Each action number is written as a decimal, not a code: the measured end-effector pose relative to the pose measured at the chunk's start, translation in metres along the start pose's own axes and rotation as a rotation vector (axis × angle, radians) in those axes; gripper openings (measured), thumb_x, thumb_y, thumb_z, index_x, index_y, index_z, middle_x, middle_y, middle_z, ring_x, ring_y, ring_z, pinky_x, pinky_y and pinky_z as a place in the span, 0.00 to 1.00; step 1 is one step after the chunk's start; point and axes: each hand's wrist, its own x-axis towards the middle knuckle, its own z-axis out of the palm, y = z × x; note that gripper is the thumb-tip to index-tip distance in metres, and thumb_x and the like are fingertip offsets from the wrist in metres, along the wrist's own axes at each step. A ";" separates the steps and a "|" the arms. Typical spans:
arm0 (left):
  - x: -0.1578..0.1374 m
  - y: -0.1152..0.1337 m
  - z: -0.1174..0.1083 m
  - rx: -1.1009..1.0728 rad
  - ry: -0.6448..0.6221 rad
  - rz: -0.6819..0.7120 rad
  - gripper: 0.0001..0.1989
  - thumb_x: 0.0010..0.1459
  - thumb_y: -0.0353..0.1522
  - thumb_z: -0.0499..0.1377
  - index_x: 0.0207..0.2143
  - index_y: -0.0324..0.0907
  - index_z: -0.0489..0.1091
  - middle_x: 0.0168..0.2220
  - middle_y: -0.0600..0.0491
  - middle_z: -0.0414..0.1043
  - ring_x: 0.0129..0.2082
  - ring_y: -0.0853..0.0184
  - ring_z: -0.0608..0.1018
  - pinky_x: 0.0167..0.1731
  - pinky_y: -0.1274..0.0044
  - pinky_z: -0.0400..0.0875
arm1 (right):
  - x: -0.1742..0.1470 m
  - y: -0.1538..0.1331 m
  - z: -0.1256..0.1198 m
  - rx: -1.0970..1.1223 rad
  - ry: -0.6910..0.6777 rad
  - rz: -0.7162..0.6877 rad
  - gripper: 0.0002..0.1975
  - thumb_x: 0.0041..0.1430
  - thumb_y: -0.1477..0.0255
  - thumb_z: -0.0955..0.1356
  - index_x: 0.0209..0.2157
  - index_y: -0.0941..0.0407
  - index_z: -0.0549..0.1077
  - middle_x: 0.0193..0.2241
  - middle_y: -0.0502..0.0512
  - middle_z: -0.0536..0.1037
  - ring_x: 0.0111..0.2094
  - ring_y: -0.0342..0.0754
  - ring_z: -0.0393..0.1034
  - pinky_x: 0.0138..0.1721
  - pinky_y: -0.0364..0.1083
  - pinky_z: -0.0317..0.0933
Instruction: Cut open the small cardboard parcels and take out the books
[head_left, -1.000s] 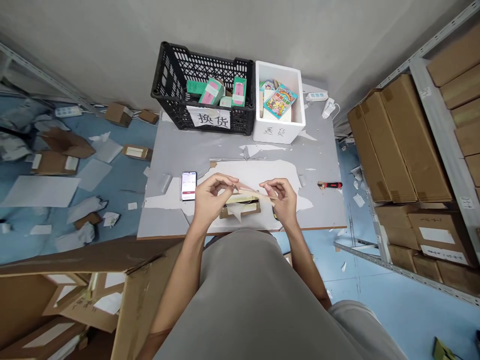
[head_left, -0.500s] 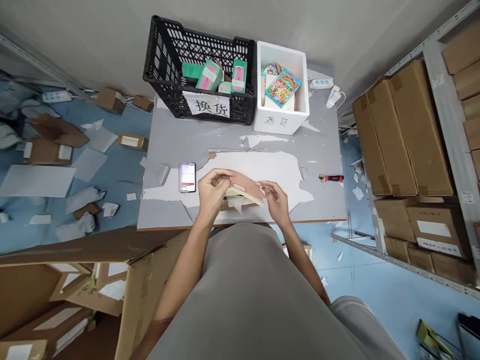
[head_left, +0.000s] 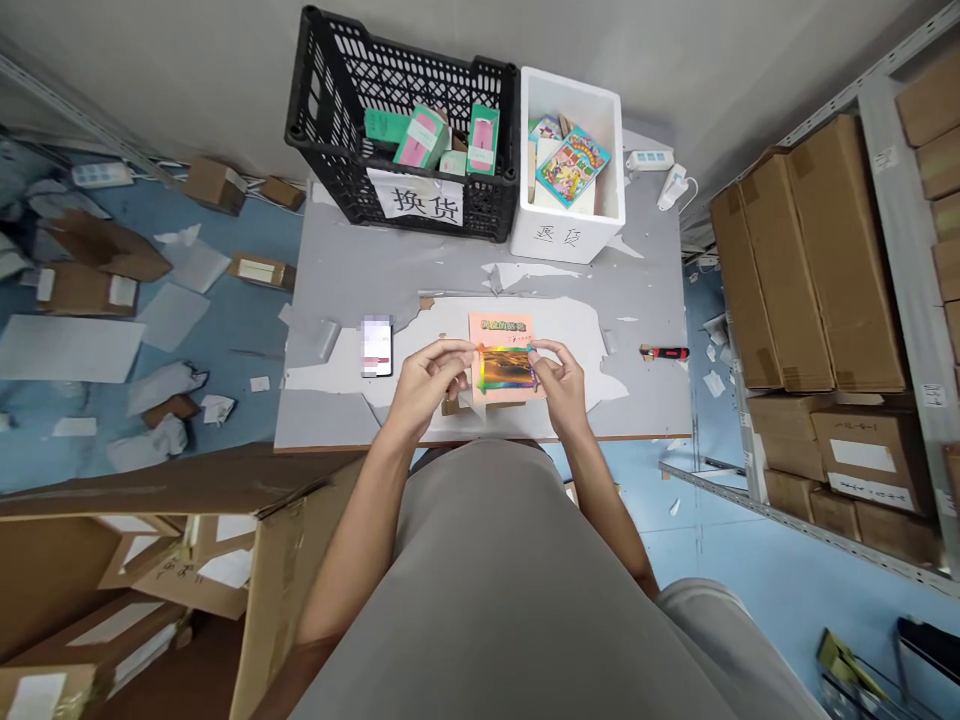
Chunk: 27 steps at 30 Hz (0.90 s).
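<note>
Between my hands is a pink book, its cover facing up, with a framed dark orange picture and printed characters above it. My left hand pinches its left edge, and my right hand grips the right edge. Under the book, a brown cardboard piece with white paper on it partly shows; the book hides the rest. A white sheet with torn edges lies beneath on the grey table. To the left of my left hand lies a phone with its screen lit.
At the back stand a black crate with green and pink boxes and a white foam box holding booklets. A red and black cutter lies on the right. Cartons fill the right rack; a large open carton stands lower left.
The pink book was bent and tilted, with page edges showing. Now it is flat toward me with its picture cover visible. Both hands still hold its sides.
</note>
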 end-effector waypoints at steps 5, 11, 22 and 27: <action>0.008 -0.011 0.002 -0.018 0.062 -0.026 0.24 0.58 0.51 0.75 0.43 0.40 0.86 0.43 0.43 0.86 0.26 0.69 0.76 0.20 0.76 0.63 | 0.009 0.008 0.007 0.171 -0.044 0.284 0.22 0.67 0.47 0.77 0.42 0.52 0.82 0.24 0.49 0.82 0.22 0.47 0.78 0.26 0.45 0.75; 0.012 -0.021 -0.003 0.017 0.054 -0.024 0.30 0.61 0.60 0.74 0.40 0.41 0.85 0.47 0.39 0.89 0.27 0.68 0.79 0.21 0.77 0.67 | 0.012 0.010 0.007 0.190 -0.065 0.315 0.28 0.70 0.40 0.75 0.39 0.53 0.80 0.32 0.59 0.91 0.31 0.55 0.88 0.34 0.51 0.85; -0.012 -0.077 -0.025 0.057 0.007 -0.308 0.39 0.49 0.56 0.82 0.57 0.45 0.86 0.54 0.42 0.89 0.48 0.52 0.88 0.31 0.72 0.84 | -0.021 0.057 -0.011 0.151 -0.125 0.356 0.36 0.54 0.54 0.84 0.62 0.50 0.83 0.43 0.51 0.91 0.38 0.52 0.87 0.32 0.49 0.85; -0.010 -0.102 -0.014 0.022 -0.020 -0.369 0.37 0.46 0.49 0.84 0.57 0.48 0.84 0.54 0.45 0.89 0.53 0.49 0.90 0.43 0.65 0.91 | -0.023 0.090 -0.015 0.187 -0.020 0.371 0.41 0.49 0.50 0.85 0.63 0.49 0.81 0.45 0.55 0.91 0.38 0.59 0.89 0.33 0.58 0.88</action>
